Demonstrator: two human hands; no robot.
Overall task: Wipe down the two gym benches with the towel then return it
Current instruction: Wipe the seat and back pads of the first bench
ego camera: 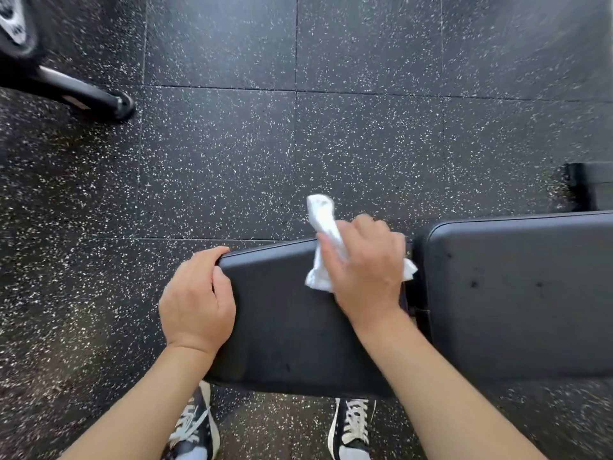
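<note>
The speckled rubber floor fills most of the view. Across the lower right runs a black bench, its long axis left to right: a back pad at the right and a seat pad at the left, split by a narrow gap.

The left hand grips the seat pad's far left corner, fingers curled over the edge, which looks like bracing. The right hand presses a bunched white towel onto the seat pad's far right part, just beside the gap; its fingers are curled round the cloth, one end of which sticks up past the pad's far edge.

The bare seat surface lies leftward and nearer the body from the towel, between the two hands, so the right hand seems best placed to sweep that way. The back pad lies just to its right.

Two laced shoes stand below the pad. A dark machine leg sits at top left. No readable writing shows anywhere.
</note>
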